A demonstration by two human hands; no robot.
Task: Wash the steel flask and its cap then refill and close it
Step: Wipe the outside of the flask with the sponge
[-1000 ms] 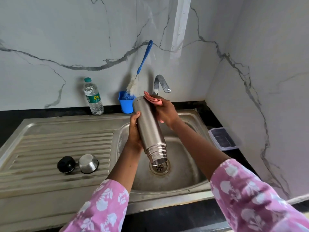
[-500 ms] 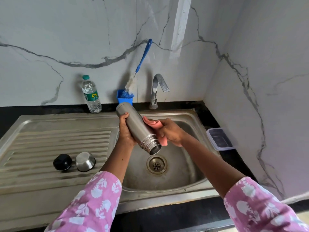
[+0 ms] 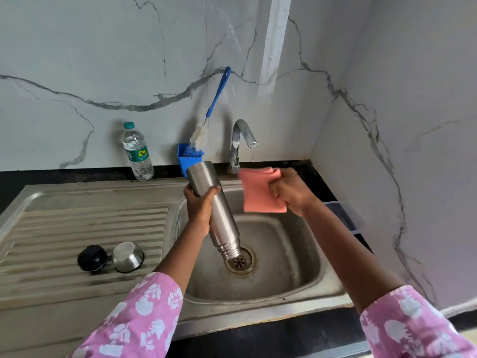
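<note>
Your arms come in from the near edge in pink flowered sleeves (image 3: 144, 313), both cut off by the frame. On the draining board (image 3: 77, 220) to the near left, the black cap (image 3: 92, 257) and the steel cap (image 3: 127, 257) lie just beside each other, the steel one mouth down, well apart from your hands.

Your left hand (image 3: 200, 210) reaches over the sink (image 3: 296, 254) and grips the flask (image 3: 222, 223) around its upper body, fingers curled round it with one fingertip showing on the front. You hold the flask upside down and tilted: its mouth points down right over the drain (image 3: 244, 263), and its base points up and to the far left. Whether the mouth touches the drain you cannot tell.

Your right hand (image 3: 289, 192) is raised to the right of the flask, closed in a fist on a pink cloth (image 3: 260, 195). The cloth hangs between that hand and the flask, near the flask but apart from it.

A clear box (image 3: 344, 220) on the dark surface (image 3: 258, 342) at right is mostly hidden behind your right forearm.

At the far wall stand a water bottle (image 3: 138, 153), a blue holder (image 3: 188, 157) partly covered by the flask's base, a long brush (image 3: 218, 94) leaning in it, and the tap (image 3: 241, 140).
</note>
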